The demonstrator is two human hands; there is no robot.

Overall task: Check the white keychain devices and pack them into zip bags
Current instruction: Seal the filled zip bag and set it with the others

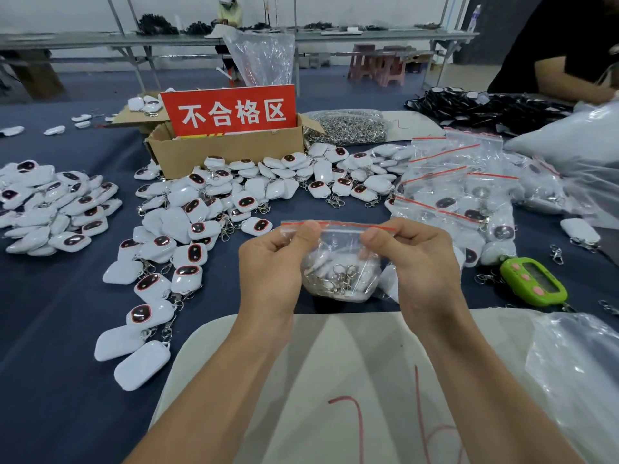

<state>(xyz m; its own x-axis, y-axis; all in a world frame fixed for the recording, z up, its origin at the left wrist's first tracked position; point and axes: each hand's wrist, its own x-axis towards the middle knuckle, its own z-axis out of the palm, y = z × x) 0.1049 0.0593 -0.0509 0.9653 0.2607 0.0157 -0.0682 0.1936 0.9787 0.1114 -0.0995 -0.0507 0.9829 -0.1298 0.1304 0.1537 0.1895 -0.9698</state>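
Place: factory packing and inspection workshop.

Evidence:
- Long table (pixel 50 380) under dark blue cloth, filling the middle of the frame.
- Loose heaps of white keychain devices (pixel 187 229), left and centre.
- Cardboard box (pixel 227 152) with a red sign (pixel 231 110) reading 不合格区, upper centre.
- Bag of metal clasps (pixel 348 127), just right of the box.
- Filled zip bags (pixel 452 192) with red seals, right.
- Green timer (pixel 532 283), lower right.
- Metal-frame benches (pixel 100 40) and pink stools (pixel 388 68), along the top.
- One worker (pixel 229 11) at top centre and another worker's arm (pixel 566 78) in the upper right corner.

Bright even light; wide-angle edge warp; bag glare.
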